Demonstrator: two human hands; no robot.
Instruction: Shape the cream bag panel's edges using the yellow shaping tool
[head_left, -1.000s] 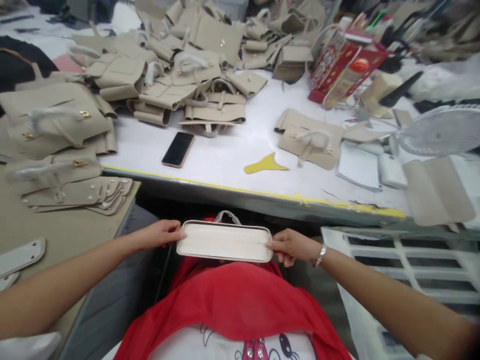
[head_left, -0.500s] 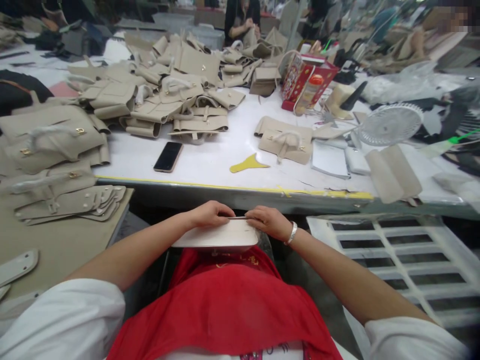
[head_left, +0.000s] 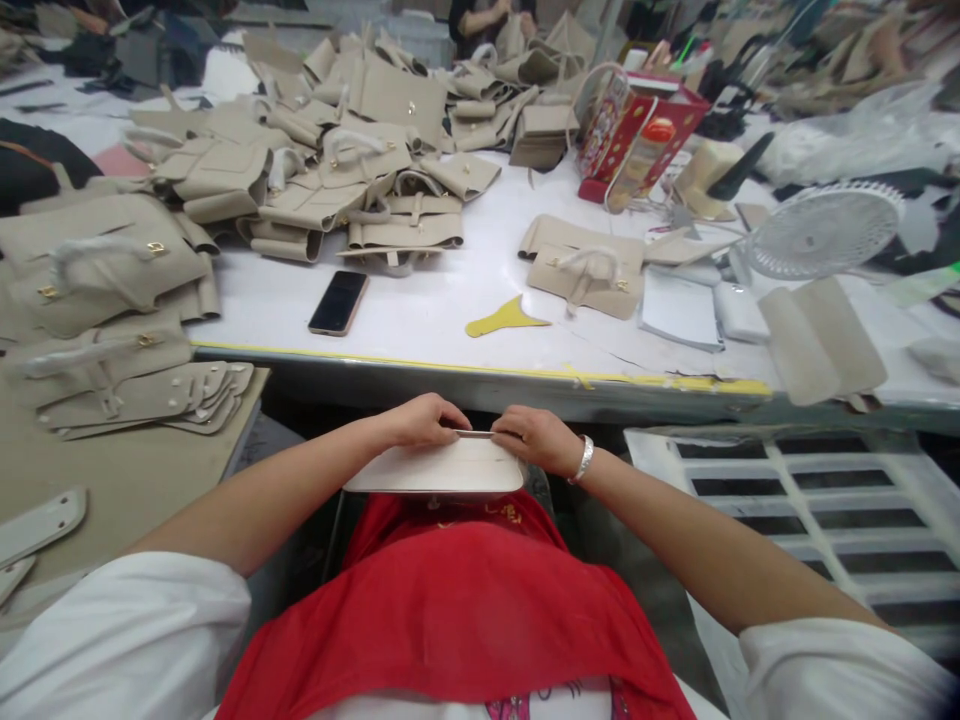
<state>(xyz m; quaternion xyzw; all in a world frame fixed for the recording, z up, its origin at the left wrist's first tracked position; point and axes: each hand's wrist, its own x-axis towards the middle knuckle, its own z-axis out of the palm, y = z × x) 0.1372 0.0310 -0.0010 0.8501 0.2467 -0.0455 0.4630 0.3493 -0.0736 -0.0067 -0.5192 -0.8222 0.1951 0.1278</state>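
Note:
A pale cream bag panel [head_left: 442,467] with rounded corners lies against my red apron [head_left: 465,600], below the table's front edge. My left hand [head_left: 429,420] pinches its far edge, thumb and fingers closed on it. Just to the right, my right hand [head_left: 536,438] grips the same edge, its fingers bent over the top. A short stretch of the edge shows between the two hands. The undersides of the fingers are hidden.
Across the white table [head_left: 420,310] lie a phone [head_left: 339,303], a yellow piece [head_left: 506,317], a beige bag front [head_left: 585,265] and a heap of beige bag parts [head_left: 337,150]. A red gift bag [head_left: 637,135] and fan [head_left: 825,230] stand right; a white slatted rack [head_left: 787,520] sits below.
The camera view has tilted down and shifted slightly, so the table things sit a little differently in frame. Both hands keep their hold on the panel's edge almost unchanged.

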